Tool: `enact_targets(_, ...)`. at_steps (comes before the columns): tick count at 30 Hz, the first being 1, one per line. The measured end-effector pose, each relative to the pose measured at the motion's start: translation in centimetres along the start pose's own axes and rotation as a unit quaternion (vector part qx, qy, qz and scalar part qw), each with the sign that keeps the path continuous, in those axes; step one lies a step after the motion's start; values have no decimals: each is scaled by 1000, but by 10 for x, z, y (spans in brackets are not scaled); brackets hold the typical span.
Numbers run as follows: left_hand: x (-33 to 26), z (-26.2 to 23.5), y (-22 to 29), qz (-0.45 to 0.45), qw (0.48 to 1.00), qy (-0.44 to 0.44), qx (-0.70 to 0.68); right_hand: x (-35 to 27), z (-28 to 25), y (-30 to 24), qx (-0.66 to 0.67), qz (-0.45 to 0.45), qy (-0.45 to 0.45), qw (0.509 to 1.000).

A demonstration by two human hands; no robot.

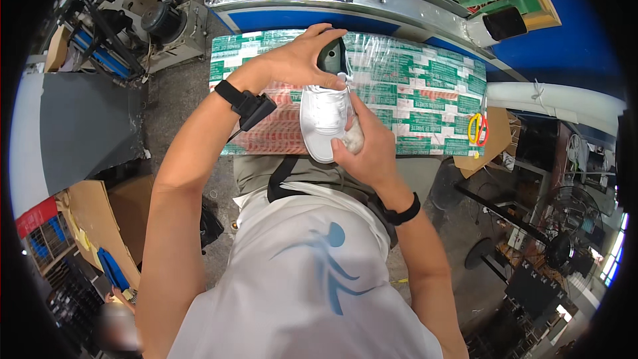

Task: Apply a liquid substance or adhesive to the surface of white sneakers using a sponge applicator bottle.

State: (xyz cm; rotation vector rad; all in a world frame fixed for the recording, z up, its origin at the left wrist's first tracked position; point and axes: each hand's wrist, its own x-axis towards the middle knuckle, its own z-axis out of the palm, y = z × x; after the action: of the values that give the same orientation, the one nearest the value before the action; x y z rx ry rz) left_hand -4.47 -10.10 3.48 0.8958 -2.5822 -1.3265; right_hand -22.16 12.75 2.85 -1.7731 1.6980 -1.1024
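With our left hand (296, 56) we grip the white shoe (318, 116) around its collar, thumb and fingers parted widely. Our right hand (373, 141) curls around a pale wad (354, 137) (partly hidden by our fingers) beside the toe. The shoe is at the frame's upper centre, over the green-and-white bench (419, 66).

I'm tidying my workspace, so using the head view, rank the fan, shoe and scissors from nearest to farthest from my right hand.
1. Shoe: immediately left of your right hand.
2. Scissors: to its right, at the work surface's right end.
3. Fan: farther right, lower in the picture.
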Motion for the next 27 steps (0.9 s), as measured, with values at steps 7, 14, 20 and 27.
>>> enact_targets(7,1,12,3,4,998,50,-22,14,-23,16,-102,-68,-68,990)
enact_targets(14,-5,9,-9,12,994,75,-83,-37,-86,15,-133,49,-154,978)
enact_targets(20,-5,10,-3,-14,995,52,-78,11,-24,11,19,33,-78,996)
enact_targets(27,-4,21,-2,34,993,91,-70,19,-46,-4,-90,-13,-163,982)
